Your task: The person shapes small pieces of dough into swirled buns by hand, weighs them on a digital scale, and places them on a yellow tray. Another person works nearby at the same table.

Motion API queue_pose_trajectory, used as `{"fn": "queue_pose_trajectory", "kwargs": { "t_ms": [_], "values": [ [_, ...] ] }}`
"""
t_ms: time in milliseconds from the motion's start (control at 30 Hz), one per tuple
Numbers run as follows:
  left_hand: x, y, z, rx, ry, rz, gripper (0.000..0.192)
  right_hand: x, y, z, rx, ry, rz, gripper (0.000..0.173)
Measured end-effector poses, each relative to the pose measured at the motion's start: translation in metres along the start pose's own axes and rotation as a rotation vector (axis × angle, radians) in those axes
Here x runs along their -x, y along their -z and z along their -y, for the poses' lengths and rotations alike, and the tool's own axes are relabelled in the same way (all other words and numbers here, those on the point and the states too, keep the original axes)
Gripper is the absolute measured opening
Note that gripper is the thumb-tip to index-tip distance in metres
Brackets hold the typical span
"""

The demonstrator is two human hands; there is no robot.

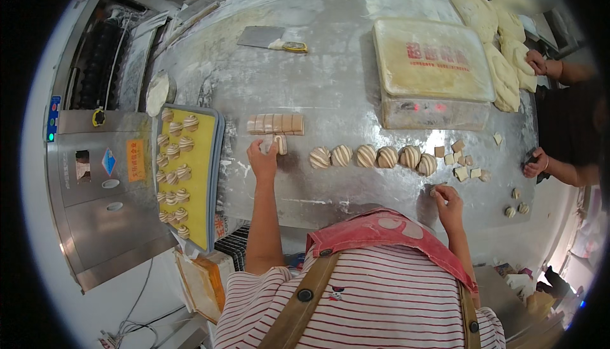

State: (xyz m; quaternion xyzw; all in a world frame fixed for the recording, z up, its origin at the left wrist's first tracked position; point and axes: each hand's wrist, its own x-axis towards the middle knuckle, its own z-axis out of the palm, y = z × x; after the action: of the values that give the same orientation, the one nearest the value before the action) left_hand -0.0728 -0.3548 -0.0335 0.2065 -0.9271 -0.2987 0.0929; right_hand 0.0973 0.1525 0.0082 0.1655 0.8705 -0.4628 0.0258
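My left hand (pixel 263 161) has thumb and fingers apart, the thumb against a striped dough piece (pixel 281 144). Just above it lies a block of brown dough cut into several slices (pixel 275 124). A row of striped, swirled dough balls (pixel 366 156) stretches to the right across the metal worktable (pixel 329 87). My right hand (pixel 449 203) is below the right end of that row. Its fingertips pinch a small piece that looks like dough (pixel 432 191), partly hidden by the fingers.
On the left stands a yellow-lined tray (pixel 198 177) of striped dough pieces, by a roller machine (pixel 102 158). Behind are a dough scraper (pixel 267 38) and a lidded plastic box (pixel 433 61). Dough cubes (pixel 461 172) lie right. Another person's hands (pixel 536 162) are at the right edge.
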Motion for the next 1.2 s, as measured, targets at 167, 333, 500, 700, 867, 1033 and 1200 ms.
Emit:
{"fn": "queue_pose_trajectory", "kwargs": {
  "t_ms": [167, 333, 500, 700, 867, 1033, 1200],
  "values": [
    [0.007, -0.009, -0.021, -0.057, 0.047, 0.087, 0.061, -0.005, 0.0, 0.011, 0.019, 0.015, 0.032, 0.016],
    [0.015, -0.03, -0.029, -0.263, -0.059, -0.018, 0.07, -0.004, 0.0, 0.01, 0.032, 0.02, 0.064, 0.016],
    [0.023, -0.026, -0.025, -0.255, -0.029, 0.082, 0.067, 0.001, -0.002, 0.003, -0.009, 0.012, 0.038, 0.017],
    [0.024, -0.015, -0.011, -0.234, -0.148, 0.147, 0.059, 0.002, -0.001, 0.004, -0.008, 0.025, 0.056, 0.018],
    [0.013, -0.025, -0.036, -0.337, -0.027, 0.071, 0.05, -0.004, -0.001, 0.008, 0.018, 0.04, 0.074, 0.017],
    [0.003, -0.024, -0.007, -0.299, -0.135, 0.106, 0.045, -0.003, 0.004, 0.009, 0.028, 0.04, 0.058, 0.016],
    [0.001, -0.023, -0.002, -0.11, 0.024, 0.033, 0.045, 0.006, 0.008, 0.002, 0.004, -0.024, 0.027, 0.016]
  ]
}}
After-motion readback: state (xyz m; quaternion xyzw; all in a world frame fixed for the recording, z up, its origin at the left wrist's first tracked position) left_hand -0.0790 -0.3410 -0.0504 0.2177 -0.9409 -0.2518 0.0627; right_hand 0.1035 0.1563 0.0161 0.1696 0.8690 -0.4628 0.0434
